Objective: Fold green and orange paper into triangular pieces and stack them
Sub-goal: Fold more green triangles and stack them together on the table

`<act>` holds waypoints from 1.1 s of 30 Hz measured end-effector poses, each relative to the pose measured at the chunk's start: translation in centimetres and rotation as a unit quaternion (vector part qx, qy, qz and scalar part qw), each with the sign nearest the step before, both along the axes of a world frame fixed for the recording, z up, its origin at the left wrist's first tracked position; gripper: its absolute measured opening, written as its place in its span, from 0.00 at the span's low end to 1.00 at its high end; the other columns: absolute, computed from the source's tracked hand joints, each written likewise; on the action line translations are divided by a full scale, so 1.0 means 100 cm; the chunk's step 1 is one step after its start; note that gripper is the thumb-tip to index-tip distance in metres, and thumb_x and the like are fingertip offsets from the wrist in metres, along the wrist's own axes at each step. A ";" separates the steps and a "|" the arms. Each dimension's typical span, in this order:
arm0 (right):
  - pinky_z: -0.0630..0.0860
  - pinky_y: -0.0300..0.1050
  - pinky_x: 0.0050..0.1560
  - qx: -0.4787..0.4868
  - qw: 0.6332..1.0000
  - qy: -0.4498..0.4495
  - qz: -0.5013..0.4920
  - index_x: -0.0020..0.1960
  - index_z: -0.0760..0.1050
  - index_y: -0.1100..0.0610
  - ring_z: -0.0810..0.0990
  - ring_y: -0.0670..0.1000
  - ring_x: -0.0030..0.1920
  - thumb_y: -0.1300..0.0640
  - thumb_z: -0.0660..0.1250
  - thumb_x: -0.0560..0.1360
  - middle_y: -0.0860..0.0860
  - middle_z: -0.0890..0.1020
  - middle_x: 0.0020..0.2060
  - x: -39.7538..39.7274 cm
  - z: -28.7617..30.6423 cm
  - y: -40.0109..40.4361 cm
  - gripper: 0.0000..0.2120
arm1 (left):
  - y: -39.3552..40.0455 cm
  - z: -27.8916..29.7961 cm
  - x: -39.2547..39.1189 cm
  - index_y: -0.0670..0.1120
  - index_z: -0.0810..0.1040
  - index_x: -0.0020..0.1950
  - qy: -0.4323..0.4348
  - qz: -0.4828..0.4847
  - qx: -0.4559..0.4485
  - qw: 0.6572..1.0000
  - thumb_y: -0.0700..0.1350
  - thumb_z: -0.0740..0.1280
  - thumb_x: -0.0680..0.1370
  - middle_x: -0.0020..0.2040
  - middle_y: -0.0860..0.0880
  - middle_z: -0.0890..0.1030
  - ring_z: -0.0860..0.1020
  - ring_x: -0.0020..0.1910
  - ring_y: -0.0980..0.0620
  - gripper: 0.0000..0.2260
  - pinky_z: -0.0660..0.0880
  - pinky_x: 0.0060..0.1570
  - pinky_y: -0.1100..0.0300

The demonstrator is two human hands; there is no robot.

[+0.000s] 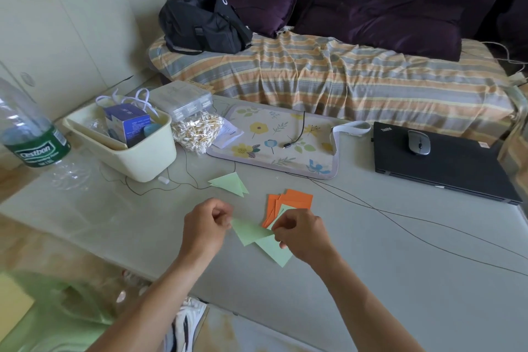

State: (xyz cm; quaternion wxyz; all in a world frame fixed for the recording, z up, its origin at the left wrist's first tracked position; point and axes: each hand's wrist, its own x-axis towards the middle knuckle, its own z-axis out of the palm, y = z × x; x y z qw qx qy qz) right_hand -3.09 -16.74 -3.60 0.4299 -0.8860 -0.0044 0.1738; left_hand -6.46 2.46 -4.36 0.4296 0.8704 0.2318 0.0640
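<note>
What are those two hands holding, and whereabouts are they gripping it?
A partly folded green paper: the left hand pinches its left tip, the right hand pinches its right edge.

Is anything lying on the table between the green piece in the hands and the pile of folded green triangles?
Nothing visible. Both hands, left and right, pinch the green piece; only bare table separates it from the folded green triangles. The orange sheets lie off to the right.
</note>
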 end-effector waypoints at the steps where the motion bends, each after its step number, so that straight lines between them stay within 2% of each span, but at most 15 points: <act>1: 0.69 0.32 0.26 0.003 1.000 -0.006 -0.025 0.42 0.82 0.59 0.82 0.50 0.33 0.64 0.65 0.72 0.54 0.85 0.34 0.004 -0.005 0.007 0.07 | 0.003 -0.002 0.001 0.47 0.81 0.53 0.006 0.028 -0.018 0.999 0.36 0.69 0.78 0.44 0.51 0.84 0.84 0.41 0.54 0.08 0.78 0.47 0.63; 3: 0.72 0.39 0.30 0.004 0.996 -0.017 -0.088 0.40 0.82 0.59 0.82 0.53 0.36 0.61 0.64 0.73 0.56 0.85 0.35 0.013 -0.013 0.021 0.08 | 0.008 -0.002 0.005 0.46 0.77 0.64 0.027 0.070 -0.023 0.997 0.41 0.70 0.79 0.54 0.46 0.82 0.81 0.52 0.47 0.14 0.76 0.56 0.54; 5: 0.70 0.39 0.30 0.029 0.987 -0.008 -0.156 0.38 0.81 0.59 0.78 0.52 0.35 0.59 0.63 0.73 0.57 0.85 0.35 0.021 -0.017 0.033 0.09 | 0.011 -0.002 0.008 0.46 0.74 0.67 0.045 0.078 -0.013 0.996 0.43 0.68 0.79 0.58 0.45 0.81 0.79 0.58 0.44 0.16 0.75 0.59 0.51; 7: 0.69 0.37 0.27 0.096 0.972 0.011 -0.214 0.37 0.81 0.59 0.76 0.47 0.30 0.61 0.64 0.74 0.55 0.83 0.31 0.028 -0.019 0.044 0.10 | 0.010 0.000 0.009 0.47 0.74 0.66 0.068 0.061 -0.003 0.996 0.42 0.66 0.79 0.59 0.46 0.80 0.78 0.59 0.44 0.15 0.75 0.58 0.54; 9: 0.73 0.35 0.30 0.172 0.954 0.038 -0.242 0.37 0.81 0.59 0.77 0.45 0.28 0.62 0.65 0.75 0.51 0.82 0.29 0.033 -0.022 0.055 0.10 | 0.005 0.001 0.009 0.47 0.75 0.65 0.097 0.031 0.001 0.995 0.41 0.65 0.78 0.58 0.47 0.81 0.78 0.58 0.46 0.15 0.74 0.54 0.58; 12: 0.80 0.49 0.43 0.217 0.946 0.069 -0.232 0.46 0.82 0.59 0.83 0.52 0.37 0.64 0.67 0.75 0.51 0.85 0.31 0.038 -0.032 0.068 0.06 | -0.003 0.000 0.011 0.48 0.76 0.65 0.119 -0.007 -0.012 0.993 0.41 0.65 0.78 0.56 0.49 0.81 0.78 0.55 0.49 0.15 0.71 0.49 0.62; 14: 0.80 0.48 0.44 0.172 0.962 0.049 -0.206 0.53 0.80 0.55 0.85 0.54 0.41 0.63 0.65 0.76 0.50 0.85 0.34 0.038 -0.036 0.067 0.09 | -0.006 -0.002 0.013 0.48 0.77 0.65 0.125 -0.022 -0.005 0.992 0.42 0.66 0.78 0.57 0.50 0.81 0.78 0.57 0.50 0.15 0.71 0.50 0.63; 16: 0.78 0.44 0.45 0.095 0.980 -0.006 -0.172 0.53 0.81 0.54 0.84 0.52 0.45 0.63 0.64 0.76 0.47 0.84 0.40 0.036 -0.037 0.058 0.10 | -0.008 -0.003 0.013 0.48 0.77 0.65 0.129 -0.033 0.006 0.991 0.42 0.66 0.78 0.56 0.51 0.81 0.78 0.59 0.49 0.15 0.72 0.54 0.62; 18: 0.75 0.43 0.46 0.018 0.990 -0.051 -0.132 0.51 0.82 0.54 0.81 0.53 0.47 0.63 0.65 0.76 0.49 0.84 0.44 0.034 -0.037 0.045 0.09 | -0.008 -0.005 0.012 0.49 0.78 0.63 0.132 -0.038 0.010 0.990 0.42 0.65 0.78 0.53 0.52 0.81 0.79 0.59 0.50 0.14 0.73 0.54 0.61; 20: 0.75 0.44 0.49 -0.065 0.991 -0.076 -0.084 0.56 0.81 0.54 0.79 0.54 0.52 0.60 0.68 0.74 0.52 0.81 0.52 0.032 -0.038 0.031 0.10 | -0.009 -0.007 0.010 0.49 0.79 0.61 0.133 -0.040 0.007 0.990 0.42 0.65 0.77 0.50 0.53 0.80 0.79 0.57 0.50 0.13 0.74 0.53 0.62; 23: 0.71 0.46 0.61 -0.187 0.980 -0.062 0.010 0.68 0.71 0.54 0.71 0.56 0.65 0.46 0.76 0.72 0.53 0.72 0.62 0.026 -0.034 0.016 0.29 | -0.012 -0.010 0.009 0.50 0.79 0.59 0.137 -0.048 0.007 0.989 0.42 0.66 0.77 0.49 0.54 0.80 0.80 0.56 0.51 0.12 0.73 0.51 0.64; 25: 0.70 0.48 0.64 -0.257 0.964 -0.046 0.055 0.70 0.65 0.56 0.68 0.56 0.65 0.39 0.77 0.68 0.53 0.69 0.63 0.020 -0.031 0.011 0.40 | -0.014 -0.010 0.008 0.50 0.80 0.59 0.139 -0.054 0.007 0.989 0.43 0.66 0.77 0.51 0.53 0.82 0.80 0.55 0.51 0.12 0.74 0.51 0.63; 27: 0.68 0.48 0.62 -0.323 0.942 -0.045 0.076 0.69 0.63 0.56 0.68 0.55 0.64 0.34 0.77 0.65 0.52 0.68 0.62 0.014 -0.032 0.008 0.44 | -0.017 -0.009 0.006 0.50 0.80 0.59 0.141 -0.060 0.012 0.988 0.43 0.65 0.76 0.52 0.52 0.83 0.80 0.56 0.51 0.12 0.74 0.52 0.62; 29: 0.65 0.48 0.61 -0.349 0.932 -0.056 0.075 0.67 0.65 0.55 0.69 0.54 0.62 0.31 0.76 0.63 0.51 0.68 0.60 0.011 -0.034 0.004 0.44 | -0.020 -0.008 0.004 0.50 0.80 0.59 0.145 -0.068 0.019 0.987 0.43 0.65 0.76 0.53 0.52 0.83 0.80 0.56 0.50 0.12 0.74 0.53 0.61; 33: 0.63 0.48 0.62 -0.333 0.937 -0.086 0.064 0.66 0.66 0.53 0.70 0.53 0.62 0.31 0.75 0.64 0.49 0.71 0.59 0.009 -0.038 0.001 0.41 | -0.026 -0.005 0.003 0.50 0.80 0.60 0.142 -0.073 0.019 0.987 0.43 0.65 0.76 0.54 0.51 0.83 0.80 0.57 0.50 0.14 0.75 0.54 0.61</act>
